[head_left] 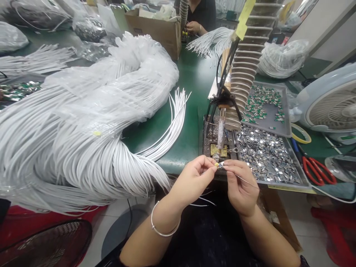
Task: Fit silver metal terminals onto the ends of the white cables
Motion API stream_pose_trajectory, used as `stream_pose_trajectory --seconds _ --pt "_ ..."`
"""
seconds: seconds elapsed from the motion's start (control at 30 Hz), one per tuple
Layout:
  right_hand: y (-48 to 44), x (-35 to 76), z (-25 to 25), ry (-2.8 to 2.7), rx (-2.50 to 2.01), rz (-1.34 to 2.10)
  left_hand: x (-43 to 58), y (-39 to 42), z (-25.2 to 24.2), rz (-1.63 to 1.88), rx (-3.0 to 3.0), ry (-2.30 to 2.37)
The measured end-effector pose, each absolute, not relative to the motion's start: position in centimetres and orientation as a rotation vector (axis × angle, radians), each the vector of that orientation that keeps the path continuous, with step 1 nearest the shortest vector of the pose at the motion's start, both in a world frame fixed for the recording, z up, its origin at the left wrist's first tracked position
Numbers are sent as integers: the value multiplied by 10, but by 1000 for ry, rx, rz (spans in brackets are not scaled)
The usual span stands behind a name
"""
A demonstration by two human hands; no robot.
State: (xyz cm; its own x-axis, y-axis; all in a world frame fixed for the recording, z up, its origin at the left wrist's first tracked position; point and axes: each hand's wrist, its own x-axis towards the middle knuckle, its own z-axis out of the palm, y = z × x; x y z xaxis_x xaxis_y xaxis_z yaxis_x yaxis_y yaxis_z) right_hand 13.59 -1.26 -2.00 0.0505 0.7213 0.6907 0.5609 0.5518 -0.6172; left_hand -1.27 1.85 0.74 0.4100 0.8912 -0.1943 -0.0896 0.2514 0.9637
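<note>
My left hand [194, 176] is closed in a pinch, its fingertips meeting those of my right hand [241, 181]. Between them sits a small metal-and-white part [221, 165] with a bit of yellow at the left thumb; the fingers hide most of it. A thin pale cable [246, 181] runs from this part across my right fingers, which are pinched on it. Right above the fingertips, a soldering iron [221, 128] points down from its mount. Beneath its end lies a yellow sponge [215, 150] in a dark, solder-specked holder [207, 142].
A big plastic-wrapped bundle of white cables [83, 111] covers the left side. At right are a tray of metal shells [267, 155], a tray of green boards [280, 128], red-handled pliers [317, 170] and a fan [330, 104]. A ribbed hose [244, 66] hangs down. Another person's hand [194, 27] shows behind.
</note>
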Motion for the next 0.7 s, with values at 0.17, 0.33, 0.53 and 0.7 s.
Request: stream_pose_trajectory --seconds 0.17,0.33,0.53,0.7 --pt "-24 141 -24 -1643 -1115 224 -18 6 5 802 1395 930" --pt "-49 162 -34 -1694 -1143 269 -28 -7 7 709 1738 876" --pt "-81 199 -59 -1519 -1374 144 -43 18 5 832 1993 1333" --pt "-95 218 -73 -1473 -1575 82 -49 68 7 422 2209 1896"
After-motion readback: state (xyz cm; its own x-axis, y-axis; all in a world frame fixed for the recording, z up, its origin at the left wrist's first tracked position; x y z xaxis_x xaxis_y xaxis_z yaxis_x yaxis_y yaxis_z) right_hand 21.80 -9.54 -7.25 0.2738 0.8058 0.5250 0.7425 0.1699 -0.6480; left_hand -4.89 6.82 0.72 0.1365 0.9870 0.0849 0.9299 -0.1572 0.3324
